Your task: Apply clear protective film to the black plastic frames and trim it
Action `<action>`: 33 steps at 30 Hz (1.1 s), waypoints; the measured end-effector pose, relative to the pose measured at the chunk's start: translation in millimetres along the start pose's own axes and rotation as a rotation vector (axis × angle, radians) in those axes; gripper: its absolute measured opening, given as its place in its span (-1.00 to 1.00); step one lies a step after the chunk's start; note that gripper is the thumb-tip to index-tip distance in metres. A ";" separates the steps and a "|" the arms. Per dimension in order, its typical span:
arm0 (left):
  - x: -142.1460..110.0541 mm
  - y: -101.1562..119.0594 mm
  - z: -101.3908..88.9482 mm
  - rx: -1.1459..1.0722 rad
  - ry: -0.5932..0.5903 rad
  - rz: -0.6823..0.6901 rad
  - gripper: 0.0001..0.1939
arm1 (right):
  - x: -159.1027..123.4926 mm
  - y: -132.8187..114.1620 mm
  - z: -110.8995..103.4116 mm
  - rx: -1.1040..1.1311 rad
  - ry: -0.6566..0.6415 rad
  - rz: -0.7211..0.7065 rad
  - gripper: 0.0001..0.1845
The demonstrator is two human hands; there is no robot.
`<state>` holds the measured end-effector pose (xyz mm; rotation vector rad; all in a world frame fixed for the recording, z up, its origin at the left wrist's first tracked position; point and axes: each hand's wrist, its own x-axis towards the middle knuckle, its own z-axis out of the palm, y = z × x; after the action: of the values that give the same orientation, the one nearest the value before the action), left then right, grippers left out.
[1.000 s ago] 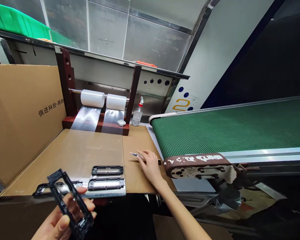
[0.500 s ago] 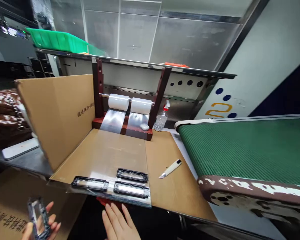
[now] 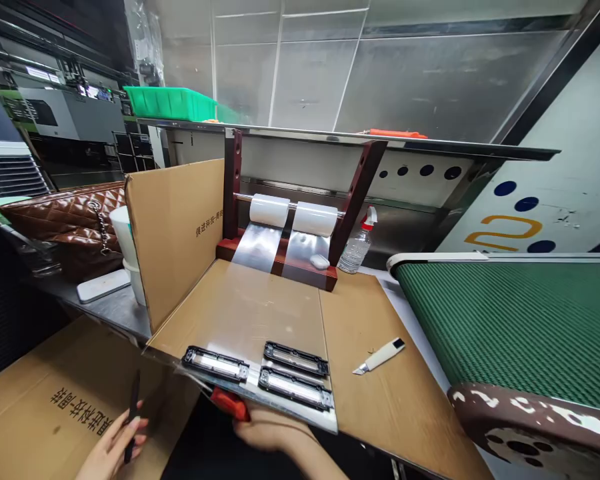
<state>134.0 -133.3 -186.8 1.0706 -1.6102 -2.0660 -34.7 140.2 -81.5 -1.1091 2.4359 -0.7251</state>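
Three black rectangular frames (image 3: 215,363) lie on clear film at the front edge of the cardboard sheet (image 3: 380,413). Behind the sheet, two white film rolls (image 3: 269,210) hang on one rod. On the sheet lies one utility knife (image 3: 380,357). Behind its right corner stands one spray bottle (image 3: 359,243). Two hands show below the sheet's front edge.

Right hand (image 3: 270,430) sits under the front edge of the clear sheet (image 3: 260,320); its fingers are hidden by the sheet and a red object (image 3: 230,404), so grip can't be judged. Left hand (image 3: 111,448), well left of the sheet, is cut off by the bottom edge. Dark frame (image 3: 132,413) in it shows edge-on, details unclear.
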 end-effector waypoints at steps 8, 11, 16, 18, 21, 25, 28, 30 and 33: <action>34.8 10.6 -29.8 0.506 0.120 0.419 -0.40 | 0.2 -28.7 -22.3 0.175 -0.301 0.029 -0.60; 46.0 16.5 -19.3 0.634 0.070 0.557 -0.37 | 5.6 -30.5 -16.1 0.139 -0.311 -0.024 -0.61; 66.2 8.9 -3.9 0.751 0.032 0.673 -0.28 | 8.8 -35.2 -11.2 0.043 -0.352 0.004 -0.55; 71.0 4.5 -0.1 0.763 0.033 0.676 -0.28 | 9.0 -36.7 -10.7 0.028 -0.357 0.001 -0.54; 72.6 0.0 6.1 0.749 0.018 0.651 -0.44 | 8.4 -36.9 -7.9 -0.002 -0.332 -0.018 -0.53; 67.6 -2.0 10.1 0.720 -0.006 0.599 -0.64 | 6.4 -39.2 -5.6 -0.011 -0.285 0.016 -0.56; 61.0 -0.4 5.3 0.703 0.003 0.566 -0.66 | 5.2 -43.9 -8.4 -0.008 -0.270 0.043 -0.57; 55.4 2.5 0.0 0.689 0.002 0.548 -0.62 | 4.7 -46.4 -10.9 0.000 -0.260 0.037 -0.56; 46.5 8.8 -8.1 0.636 -0.017 0.501 -0.52 | 4.3 -47.3 -12.6 0.009 -0.240 0.028 -0.57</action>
<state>106.7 -171.7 -196.3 0.6953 -2.3287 -1.2713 -16.3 114.3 -44.1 -1.0882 2.2390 -0.5582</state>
